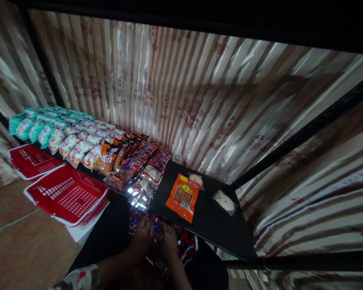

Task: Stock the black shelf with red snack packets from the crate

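Low in the view, my left hand (142, 237) and my right hand (168, 241) are side by side over my lap, just in front of the shelf's edge. Both have their fingers closed on a red-and-blue snack packet (155, 225); the dim light partly hides the fingertips. More dark red packets lie beneath and beside my hands, in what looks like a red basket (196, 243) with a pale rim. Right ahead on the shelf run two rows of similar glossy snack packets (153, 173), their near ends close to my hands.
The black shelf (211, 229) bears an orange snack bag (184, 197) and two small white packets. Further left stand rows of orange bags (107, 157), white bags (77, 153) and teal bags (34, 129). Red baskets (68, 193) are at lower left. A black post (305, 133) slants at right before striped curtains.
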The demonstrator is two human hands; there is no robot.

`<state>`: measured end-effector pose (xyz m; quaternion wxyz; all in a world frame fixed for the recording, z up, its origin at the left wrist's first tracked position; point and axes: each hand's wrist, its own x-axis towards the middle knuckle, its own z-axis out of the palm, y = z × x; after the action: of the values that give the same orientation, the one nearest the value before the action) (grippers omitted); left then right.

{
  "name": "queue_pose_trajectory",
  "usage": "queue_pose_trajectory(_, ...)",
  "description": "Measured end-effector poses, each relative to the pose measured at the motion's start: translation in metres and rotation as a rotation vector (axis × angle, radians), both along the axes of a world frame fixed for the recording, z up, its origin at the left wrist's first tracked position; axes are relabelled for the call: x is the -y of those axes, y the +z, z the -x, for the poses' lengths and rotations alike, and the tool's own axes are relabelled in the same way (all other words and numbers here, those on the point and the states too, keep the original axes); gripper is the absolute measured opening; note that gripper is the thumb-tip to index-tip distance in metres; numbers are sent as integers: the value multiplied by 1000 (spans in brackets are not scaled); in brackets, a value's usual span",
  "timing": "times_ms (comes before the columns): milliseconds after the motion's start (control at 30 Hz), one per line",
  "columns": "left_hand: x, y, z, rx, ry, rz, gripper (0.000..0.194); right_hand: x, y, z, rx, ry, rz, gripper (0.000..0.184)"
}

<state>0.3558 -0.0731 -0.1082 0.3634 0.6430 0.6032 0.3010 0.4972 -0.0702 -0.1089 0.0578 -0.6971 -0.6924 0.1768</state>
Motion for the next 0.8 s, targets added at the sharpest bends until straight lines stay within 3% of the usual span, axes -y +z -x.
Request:
queue_pose_trajectory(267, 2, 9, 3, 282, 30, 171, 60, 0, -12, 4, -41, -2, -130, 49)
queue_pose_trajectory(433, 4, 22, 14, 155, 14, 119, 37, 0, -11, 4, -147, -31, -172, 23)
queue_pose_trajectory(567, 9, 28, 19, 79, -12, 83, 35, 2, -2, 5, -280, -31, -244, 11)
queue_pose_trajectory(800, 19, 38, 29, 49, -103, -49, 33, 12, 17, -1, -422, -38, -42, 16)
